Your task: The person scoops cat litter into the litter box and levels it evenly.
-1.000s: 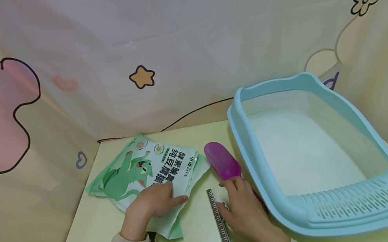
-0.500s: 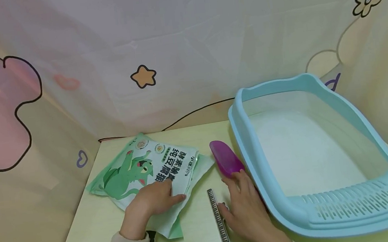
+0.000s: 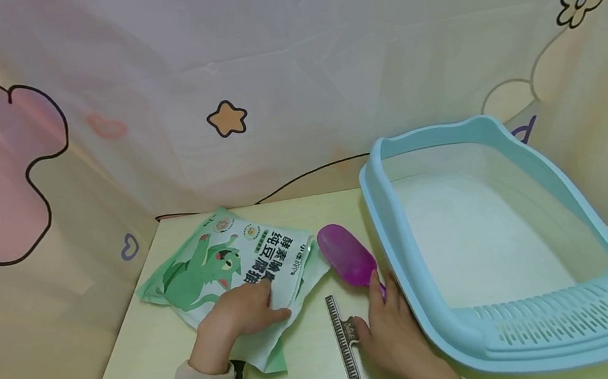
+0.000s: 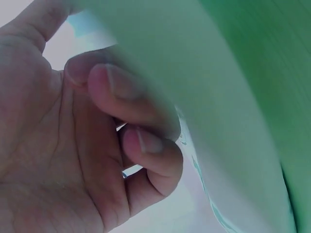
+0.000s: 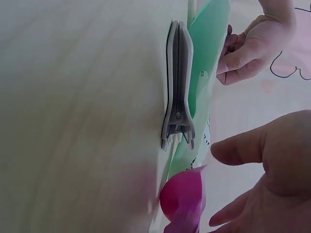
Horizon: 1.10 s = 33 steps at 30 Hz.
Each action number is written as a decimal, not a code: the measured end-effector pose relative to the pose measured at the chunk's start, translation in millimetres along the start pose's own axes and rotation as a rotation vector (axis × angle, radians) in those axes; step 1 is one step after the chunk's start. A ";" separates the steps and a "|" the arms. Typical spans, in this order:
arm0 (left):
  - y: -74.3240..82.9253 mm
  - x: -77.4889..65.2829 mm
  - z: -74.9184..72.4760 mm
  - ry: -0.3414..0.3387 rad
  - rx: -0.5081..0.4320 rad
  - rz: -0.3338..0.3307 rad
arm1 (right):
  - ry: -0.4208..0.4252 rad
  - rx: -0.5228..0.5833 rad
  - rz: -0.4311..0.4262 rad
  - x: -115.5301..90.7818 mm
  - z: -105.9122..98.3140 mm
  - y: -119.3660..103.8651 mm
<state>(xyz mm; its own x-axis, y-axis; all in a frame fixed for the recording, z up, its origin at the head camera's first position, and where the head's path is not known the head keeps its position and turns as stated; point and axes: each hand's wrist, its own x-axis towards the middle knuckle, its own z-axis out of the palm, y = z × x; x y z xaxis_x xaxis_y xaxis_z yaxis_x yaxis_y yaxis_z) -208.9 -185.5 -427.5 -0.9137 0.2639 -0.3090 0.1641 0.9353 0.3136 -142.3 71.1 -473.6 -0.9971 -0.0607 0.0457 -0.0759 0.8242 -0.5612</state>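
In the head view my left hand [image 3: 250, 309] rests over the lower part of a green-and-white cat litter bag [image 3: 206, 267] with a green cat printed on it. The left wrist view shows its fingers [image 4: 146, 141] loosely curled beside the bag, thumb held apart. My right hand [image 3: 394, 334] reaches along a purple litter scoop [image 3: 347, 256], fingertips at its handle, most of which is hidden. Its thumb extends free in the right wrist view. Left of this hand lies a dark bag clip [image 3: 344, 339], its lettered lever near the thumb.
A large light-blue litter box [image 3: 398, 241] with a slotted front ledge stands at the right, its rim close beside my right hand. The pale table [image 3: 128, 368] ends against a patterned curtain [image 3: 279, 62] at the back and left.
The scoop shifts right toward the litter box, then back left and nearer the bag. My right hand moves slightly right, uncovering more of the clip. My left hand stays on the bag.
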 end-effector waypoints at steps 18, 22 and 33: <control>2.0 3.7 -0.7 0.009 0.019 0.039 | 0.043 -0.005 -0.048 1.6 0.2 6.6; 3.7 5.0 3.4 0.006 0.026 0.027 | 0.033 0.000 -0.032 1.9 1.0 8.2; 10.0 7.4 9.9 -0.016 0.050 0.003 | 0.057 -0.018 -0.065 4.7 3.0 12.4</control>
<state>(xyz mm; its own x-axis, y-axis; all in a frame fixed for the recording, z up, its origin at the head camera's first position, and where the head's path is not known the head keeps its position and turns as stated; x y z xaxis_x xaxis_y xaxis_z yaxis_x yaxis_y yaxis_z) -210.3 -171.9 -435.5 -0.9070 0.2701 -0.3230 0.1853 0.9449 0.2697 -147.9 79.3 -482.9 -0.9883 -0.0825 0.1285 -0.1396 0.8294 -0.5409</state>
